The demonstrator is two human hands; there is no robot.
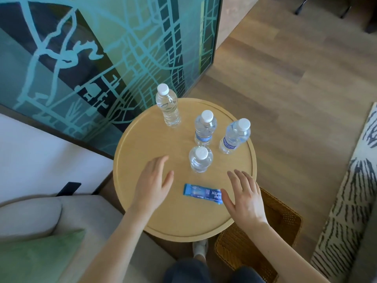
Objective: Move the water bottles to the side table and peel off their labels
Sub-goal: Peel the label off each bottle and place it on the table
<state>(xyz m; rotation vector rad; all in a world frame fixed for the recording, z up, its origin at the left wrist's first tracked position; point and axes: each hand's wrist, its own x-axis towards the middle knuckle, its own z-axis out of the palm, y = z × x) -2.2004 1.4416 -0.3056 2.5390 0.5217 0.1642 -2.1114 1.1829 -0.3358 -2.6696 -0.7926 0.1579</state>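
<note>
Four bottles (pixel 201 159) upright; peeled label (pixel 202 194) lies crosswise.

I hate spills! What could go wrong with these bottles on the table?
The nearest bottle stands in front of the middle labelled bottle; reaching past might tip it. The right labelled bottle stands near the table rim, so a knock might send it off. The right hand might sweep the peeled label away.
</note>
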